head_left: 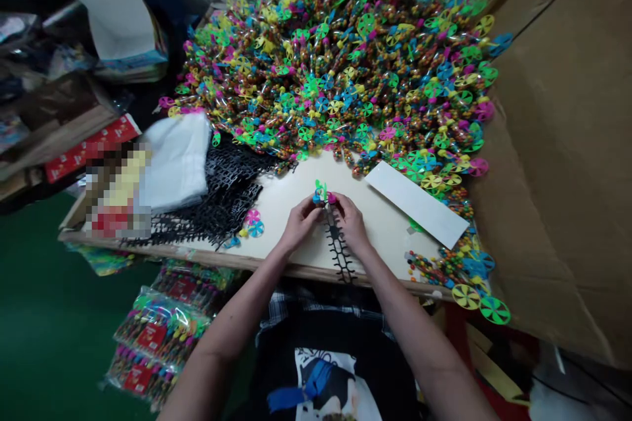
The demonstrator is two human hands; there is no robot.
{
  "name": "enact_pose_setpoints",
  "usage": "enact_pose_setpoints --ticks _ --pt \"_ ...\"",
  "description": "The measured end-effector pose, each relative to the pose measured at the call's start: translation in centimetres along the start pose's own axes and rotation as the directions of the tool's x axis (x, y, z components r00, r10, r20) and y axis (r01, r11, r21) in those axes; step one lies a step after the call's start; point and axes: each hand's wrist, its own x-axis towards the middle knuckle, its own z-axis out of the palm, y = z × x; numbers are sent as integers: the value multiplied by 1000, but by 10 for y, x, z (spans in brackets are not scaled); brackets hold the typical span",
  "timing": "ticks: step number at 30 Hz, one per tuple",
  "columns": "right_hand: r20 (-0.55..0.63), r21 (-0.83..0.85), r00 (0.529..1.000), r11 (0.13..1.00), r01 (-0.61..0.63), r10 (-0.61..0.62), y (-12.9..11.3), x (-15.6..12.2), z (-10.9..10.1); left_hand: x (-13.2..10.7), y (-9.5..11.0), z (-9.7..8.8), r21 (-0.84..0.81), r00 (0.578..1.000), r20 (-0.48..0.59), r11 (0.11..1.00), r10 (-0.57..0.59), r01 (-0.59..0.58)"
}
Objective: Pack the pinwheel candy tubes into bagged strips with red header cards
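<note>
At the front middle of the table, my left hand (300, 222) and my right hand (351, 220) are close together with fingers curled inward. Between their fingertips are small candy toys (322, 192) with green, blue and pink plastic tops; the fingers partly hide them. A black plastic strip (336, 240) with prongs along both sides runs from between my hands down over the table's front edge. My left fingers pinch at the blue top, while my right fingers close round the strip's upper end beside the pink top.
A large heap of candy tubes with fan tops (336, 66) covers the back of the table (281, 200). Black strips (227, 174) and a white cloth or bag (178, 158) lie left. A white card (417, 204) lies right, beside a cardboard wall (557, 145). Packed bags (153, 335) are below.
</note>
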Motion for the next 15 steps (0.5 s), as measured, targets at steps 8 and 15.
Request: enact_pose_setpoints --ticks 8,15 --pt "-22 130 994 986 -102 106 0 -2 5 4 -7 2 -69 1000 25 998 -11 13" --pt "-124 97 989 993 -63 74 7 -4 10 13 -17 2 -24 995 87 999 41 -39"
